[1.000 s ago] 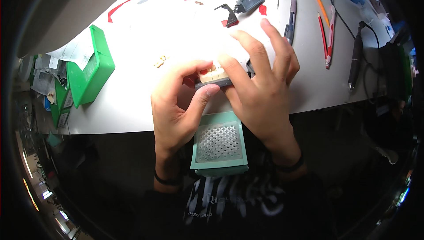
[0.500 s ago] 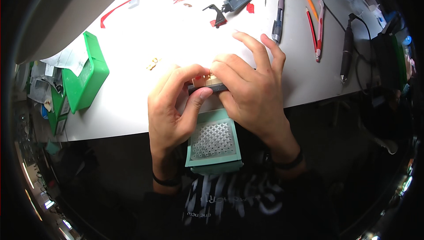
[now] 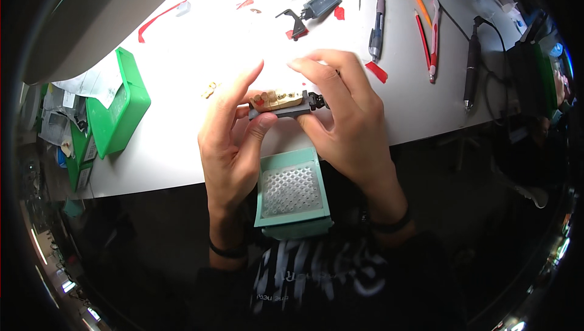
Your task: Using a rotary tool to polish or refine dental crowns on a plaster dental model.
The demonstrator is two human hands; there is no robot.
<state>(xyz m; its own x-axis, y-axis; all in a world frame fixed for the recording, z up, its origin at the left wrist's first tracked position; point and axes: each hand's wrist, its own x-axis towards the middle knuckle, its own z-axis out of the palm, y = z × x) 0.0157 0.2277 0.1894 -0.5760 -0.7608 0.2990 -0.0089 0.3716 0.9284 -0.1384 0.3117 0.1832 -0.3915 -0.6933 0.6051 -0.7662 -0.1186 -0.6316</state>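
Note:
Between my hands, above the near part of the white table, is a tan dental model (image 3: 280, 99) with a red mark near its left end. It sits on a dark grey articulator base (image 3: 286, 112) with a black hinge at the right end. My left hand (image 3: 226, 139) holds the left end, thumb along the near edge and index finger raised off it. At the hinge end, my right hand (image 3: 353, 121) has its thumb underneath and its other fingers arched above; their grip is partly hidden. Small gold-coloured pieces (image 3: 210, 90) lie to the left.
Nearest me, a mint-green tray (image 3: 323, 192) with a perforated panel juts from the table edge. Green bins (image 3: 135, 97) stand at left. Farther back lie a grey articulator part (image 3: 322, 3), red scraps (image 3: 376, 72), a pen (image 3: 377, 27), pencils (image 3: 424, 39) and a corded dark handpiece (image 3: 472, 72).
My fingers have lifted and spread from the top of the dental model, uncovering it and the hinge. My right hand has shifted toward the hinge end. A red scrap below the pen now shows.

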